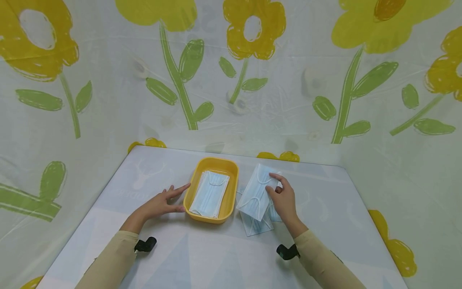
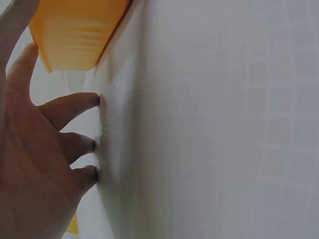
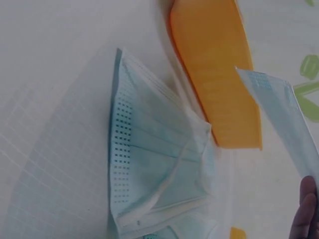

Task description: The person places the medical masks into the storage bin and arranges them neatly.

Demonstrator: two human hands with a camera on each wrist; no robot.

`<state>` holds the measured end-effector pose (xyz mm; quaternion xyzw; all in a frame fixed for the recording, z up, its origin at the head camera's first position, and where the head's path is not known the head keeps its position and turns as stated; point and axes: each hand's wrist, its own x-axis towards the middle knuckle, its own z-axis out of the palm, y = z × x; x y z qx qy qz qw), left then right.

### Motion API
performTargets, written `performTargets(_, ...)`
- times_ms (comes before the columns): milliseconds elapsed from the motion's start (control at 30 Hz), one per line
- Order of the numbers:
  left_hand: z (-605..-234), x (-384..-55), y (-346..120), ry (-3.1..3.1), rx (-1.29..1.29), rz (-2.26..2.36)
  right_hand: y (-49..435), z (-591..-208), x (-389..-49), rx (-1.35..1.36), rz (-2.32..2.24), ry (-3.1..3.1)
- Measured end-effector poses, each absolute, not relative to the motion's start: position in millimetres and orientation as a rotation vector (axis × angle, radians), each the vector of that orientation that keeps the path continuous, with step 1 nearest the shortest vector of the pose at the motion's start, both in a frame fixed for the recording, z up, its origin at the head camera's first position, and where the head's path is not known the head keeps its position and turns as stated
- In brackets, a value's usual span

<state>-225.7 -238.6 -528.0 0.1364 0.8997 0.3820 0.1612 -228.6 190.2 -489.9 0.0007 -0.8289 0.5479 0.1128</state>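
Note:
A yellow plastic basin (image 1: 232, 192) (image 2: 79, 35) stands on the table, holding a stack of light-blue face masks (image 1: 210, 196). My left hand (image 1: 159, 204) (image 2: 35, 144) is at its left side, index finger and thumb reaching the rim with the fingers spread. The other left fingertips point down at the tabletop. To the right of the basin, my right hand (image 1: 284, 200) pinches one face mask (image 1: 254, 192) (image 3: 281, 112) between thumb and fingers, raised at a tilt. Beneath it, several more masks (image 1: 257, 229) (image 3: 159, 144) lie on the table, partly hidden by the held one.
The pale table (image 1: 162, 261) ends at a far edge just behind the basin. A white curtain (image 1: 288, 100) with yellow flowers hangs behind and along both sides. Black camera mounts (image 1: 146, 244) stick out at both wrists, low over the tabletop.

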Motion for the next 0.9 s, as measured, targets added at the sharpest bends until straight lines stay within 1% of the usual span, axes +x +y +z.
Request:
performTargets(167,-529,-227,-239,2.575,0.410,1.086,190,-485,-230,0.017,1.618,-2.407)
performTargets(433,-528,-227,-238,2.564,0.375,1.080,187,-479,-232,0.033,1.621,-2.388)
performTargets(900,-529,-227,-237,2.560,0.343,1.071,169,-483,-235,0.065,1.736,-2.331)
